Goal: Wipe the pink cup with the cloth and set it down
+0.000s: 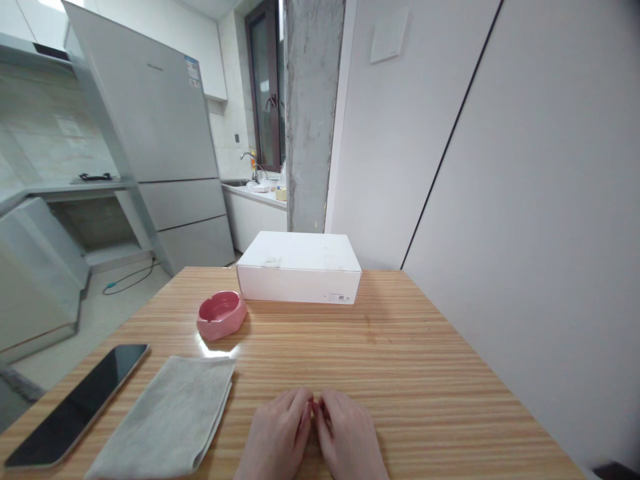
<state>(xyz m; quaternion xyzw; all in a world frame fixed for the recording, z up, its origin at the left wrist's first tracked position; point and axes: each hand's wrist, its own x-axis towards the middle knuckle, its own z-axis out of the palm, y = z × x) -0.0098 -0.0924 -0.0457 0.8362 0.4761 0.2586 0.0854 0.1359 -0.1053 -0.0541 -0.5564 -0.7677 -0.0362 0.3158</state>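
My left hand and my right hand rest side by side on the wooden table, near its front edge. Their fingertips touch each other and the fingers are curled down together; nothing shows in either hand. A folded grey cloth lies just left of my left hand. A dark tablet lies at the table's left edge. Further back sits a pink ashtray, and behind it a closed white box.
A white wall runs along the table's right side. Left of the table is open kitchen floor, with a grey refrigerator, a concrete pillar, a counter with a sink and a cable on the floor.
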